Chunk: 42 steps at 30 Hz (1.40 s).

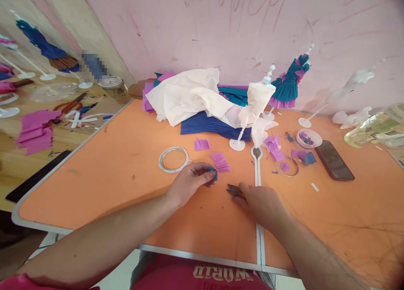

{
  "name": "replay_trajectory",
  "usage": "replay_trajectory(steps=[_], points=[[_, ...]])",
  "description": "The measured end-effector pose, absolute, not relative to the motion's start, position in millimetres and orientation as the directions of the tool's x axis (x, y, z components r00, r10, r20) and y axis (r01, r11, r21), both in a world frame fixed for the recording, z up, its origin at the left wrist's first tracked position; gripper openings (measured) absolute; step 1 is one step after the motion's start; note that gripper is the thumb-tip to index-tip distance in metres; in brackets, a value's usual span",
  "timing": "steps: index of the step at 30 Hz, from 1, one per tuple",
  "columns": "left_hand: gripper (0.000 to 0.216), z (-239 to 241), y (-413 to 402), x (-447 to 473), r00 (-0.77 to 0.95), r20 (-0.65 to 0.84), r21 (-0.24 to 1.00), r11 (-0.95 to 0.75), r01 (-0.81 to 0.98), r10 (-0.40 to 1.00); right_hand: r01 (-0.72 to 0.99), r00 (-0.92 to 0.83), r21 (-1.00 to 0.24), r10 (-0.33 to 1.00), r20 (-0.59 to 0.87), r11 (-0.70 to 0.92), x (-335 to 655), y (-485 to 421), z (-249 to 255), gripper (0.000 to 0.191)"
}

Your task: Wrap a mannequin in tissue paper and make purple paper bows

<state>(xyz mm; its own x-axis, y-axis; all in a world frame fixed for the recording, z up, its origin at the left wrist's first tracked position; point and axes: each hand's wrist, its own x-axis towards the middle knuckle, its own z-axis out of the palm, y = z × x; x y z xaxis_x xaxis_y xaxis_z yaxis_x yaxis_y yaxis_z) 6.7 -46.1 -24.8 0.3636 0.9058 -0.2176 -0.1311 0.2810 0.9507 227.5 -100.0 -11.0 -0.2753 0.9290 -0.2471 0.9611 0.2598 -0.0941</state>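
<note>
My left hand [191, 181] rests on the orange table [110, 176] with its fingers pinched on a small blue paper piece [213, 172]. Just beyond it lies a pleated purple paper piece [220, 161]. My right hand [259, 201] lies close by to the right, closed around dark scissors [234, 190] whose blades point left towards the left hand. A white roll of tape [173, 159] lies flat behind the left hand.
A heap of white, blue and purple crepe paper [195, 100] sits at the back. A white mannequin stand [252, 109], a teal-dressed stand [288, 86], a small bowl [308, 139], a black phone [334, 160] and a bottle [375, 128] stand to the right.
</note>
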Motion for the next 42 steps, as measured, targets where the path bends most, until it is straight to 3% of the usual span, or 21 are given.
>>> replay_trajectory(steps=[7, 9, 11, 14, 17, 21, 24, 26, 28, 31, 35, 38, 42], points=[[0.03, -28.8, -50.5, 11.3, 0.445, -0.28, 0.949, 0.314, -0.002, 0.85, 0.961, -0.266, -0.081, 0.964, 0.007, 0.266, 249.3, -94.8, -7.5, 0.022], [0.029, -30.1, -50.6, 11.3, 0.456, -0.291, 0.947, 0.32, 0.016, 0.841, 0.935, -0.295, -0.182, 0.952, 0.077, 0.304, 251.1, -95.5, -3.0, 0.032], [0.028, -30.6, -52.0, 12.1, 0.489, -0.295, 0.949, 0.313, 0.048, 0.821, 0.86, -0.317, -0.387, 0.943, 0.104, 0.332, 245.5, -99.2, -0.4, 0.044], [0.028, -30.1, -57.7, 15.9, 0.581, -0.287, 0.955, 0.271, 0.118, 0.762, 0.701, -0.275, -0.665, 0.958, 0.08, 0.257, 228.9, -107.4, -2.7, 0.04], [0.03, -28.2, -63.6, 19.6, 0.644, -0.279, 0.96, 0.232, 0.159, 0.712, 0.645, -0.192, -0.741, 0.978, 0.077, 0.185, 216.6, -111.8, -9.7, 0.019], [0.041, -24.7, -61.5, 17.3, 0.597, -0.26, 0.964, 0.166, 0.208, 0.759, 0.596, -0.099, -0.782, 0.984, 0.15, 0.179, 223.2, -105.6, -14.0, 0.014], [0.041, -26.3, -51.3, 10.6, 0.542, -0.041, 0.926, -0.173, 0.337, 0.839, 0.689, -0.008, -0.708, 0.978, 0.21, 0.157, 246.0, -92.4, -12.1, 0.016], [0.039, -30.5, -43.9, 6.5, 0.567, 0.109, 0.81, -0.404, 0.426, 0.816, 0.837, 0.066, -0.541, 0.969, 0.237, 0.075, 267.8, -81.7, -10.0, 0.021], [0.044, -35.8, -38.5, 3.9, 0.625, 0.155, 0.705, -0.529, 0.472, 0.765, 0.952, 0.126, -0.302, 0.96, 0.249, -0.047, 292.4, -71.7, -8.1, 0.026], [0.043, -40.5, -34.7, 2.0, 0.672, 0.143, 0.619, -0.596, 0.511, 0.726, 0.963, 0.24, -0.19, 0.931, 0.275, -0.192, 326.9, -61.9, -6.9, 0.027], [0.023, -38.4, -31.6, -1.5, 0.677, 0.11, 0.54, -0.616, 0.574, 0.727, 0.948, 0.314, -0.148, 0.91, 0.271, -0.283, 356.6, -57.4, -9.5, 0.03], [0.013, -37.1, -29.1, -4.8, 0.66, 0.1, 0.512, -0.607, 0.608, 0.745, 0.953, 0.296, -0.152, 0.917, 0.267, -0.263, 365.0, -56.5, -11.9, 0.029], [0.014, -40.3, -29.4, -6.0, 0.621, 0.138, 0.48, -0.601, 0.64, 0.772, 0.977, 0.201, -0.158, 0.87, 0.451, -0.144, 352.1, -58.4, -11.8, 0.032]])
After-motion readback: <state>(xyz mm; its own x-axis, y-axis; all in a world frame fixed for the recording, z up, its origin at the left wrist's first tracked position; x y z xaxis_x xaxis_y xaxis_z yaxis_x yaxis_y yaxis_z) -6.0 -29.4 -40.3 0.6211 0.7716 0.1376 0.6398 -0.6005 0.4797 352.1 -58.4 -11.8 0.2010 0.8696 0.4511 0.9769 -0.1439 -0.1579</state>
